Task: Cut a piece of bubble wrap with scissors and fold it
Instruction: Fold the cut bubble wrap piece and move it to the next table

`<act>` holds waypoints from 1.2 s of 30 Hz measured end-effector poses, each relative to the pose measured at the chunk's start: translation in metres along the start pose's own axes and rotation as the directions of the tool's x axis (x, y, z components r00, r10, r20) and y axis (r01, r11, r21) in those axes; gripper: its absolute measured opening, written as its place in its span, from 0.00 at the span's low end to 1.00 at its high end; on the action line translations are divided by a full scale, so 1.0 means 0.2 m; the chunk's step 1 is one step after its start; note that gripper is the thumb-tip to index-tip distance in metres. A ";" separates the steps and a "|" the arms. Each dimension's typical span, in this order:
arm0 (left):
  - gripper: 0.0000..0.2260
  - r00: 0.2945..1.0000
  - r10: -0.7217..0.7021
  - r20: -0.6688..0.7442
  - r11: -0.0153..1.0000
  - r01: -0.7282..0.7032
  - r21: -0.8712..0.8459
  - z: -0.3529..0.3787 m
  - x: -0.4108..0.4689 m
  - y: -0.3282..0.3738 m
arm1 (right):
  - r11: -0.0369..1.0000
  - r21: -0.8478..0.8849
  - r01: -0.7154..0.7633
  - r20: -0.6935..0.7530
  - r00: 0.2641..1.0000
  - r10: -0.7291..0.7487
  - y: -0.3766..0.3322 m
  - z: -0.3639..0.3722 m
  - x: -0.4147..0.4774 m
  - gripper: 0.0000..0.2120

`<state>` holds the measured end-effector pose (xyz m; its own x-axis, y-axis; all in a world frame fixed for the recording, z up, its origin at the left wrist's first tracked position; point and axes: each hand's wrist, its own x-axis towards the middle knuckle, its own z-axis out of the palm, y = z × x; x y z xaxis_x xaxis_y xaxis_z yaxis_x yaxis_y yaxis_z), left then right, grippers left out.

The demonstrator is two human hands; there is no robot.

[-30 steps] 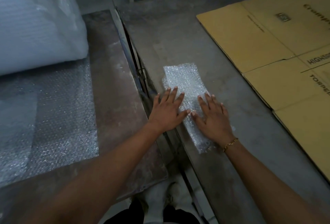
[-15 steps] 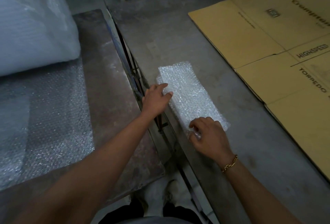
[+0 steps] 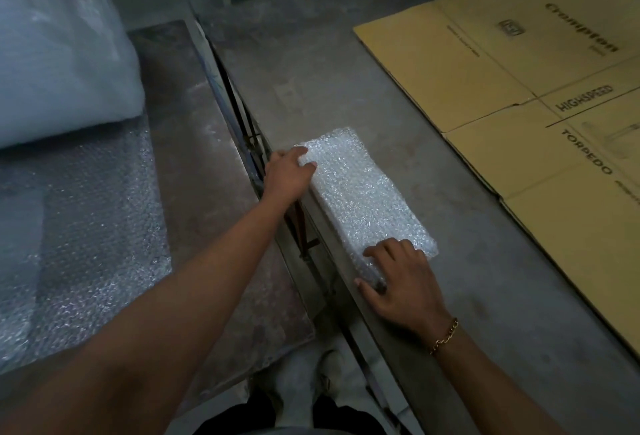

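Bubble wrap (image 3: pixel 360 192) at the table (image 3: pixel 485 296) edge: left fingers (image 3: pixel 295 152) grip its far corner, right fingers (image 3: pixel 381 250) its near end.

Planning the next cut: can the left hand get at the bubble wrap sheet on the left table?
Probably yes. The left hand holds the folded piece, but nothing stands between it and the sheet; it need only let go.

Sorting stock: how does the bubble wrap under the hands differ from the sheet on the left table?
The folded bubble wrap is narrow, thick, bright white; the flat sheet is wide, thin, see-through. The first lies on the grey bench, the second on the brown table. Both are bubbled plastic.
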<state>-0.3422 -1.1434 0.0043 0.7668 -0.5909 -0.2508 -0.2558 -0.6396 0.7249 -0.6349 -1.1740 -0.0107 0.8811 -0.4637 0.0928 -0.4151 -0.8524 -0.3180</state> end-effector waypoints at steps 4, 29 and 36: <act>0.15 0.999 -0.041 0.031 0.997 0.043 -0.070 0.00 0.08 0.00 | 1.000 0.004 -0.026 -0.037 0.999 0.026 -0.02 0.00 0.00 0.13; 0.17 0.982 0.044 -0.185 0.971 -0.085 -0.222 0.08 0.22 -0.05 | 0.732 0.485 -0.479 0.212 0.876 0.434 0.21 -0.08 0.87 0.21; 0.19 0.961 0.046 -0.272 0.961 -0.116 -0.249 -0.02 0.37 0.00 | 0.658 0.654 -0.373 0.153 0.917 0.368 0.25 -0.12 1.06 0.22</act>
<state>-0.2832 -1.1858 -0.0121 0.8857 -0.4632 -0.0330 -0.1886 -0.4237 0.8860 -0.4742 -1.3202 0.0149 0.6902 -0.7019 -0.1761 -0.4537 -0.2301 -0.8609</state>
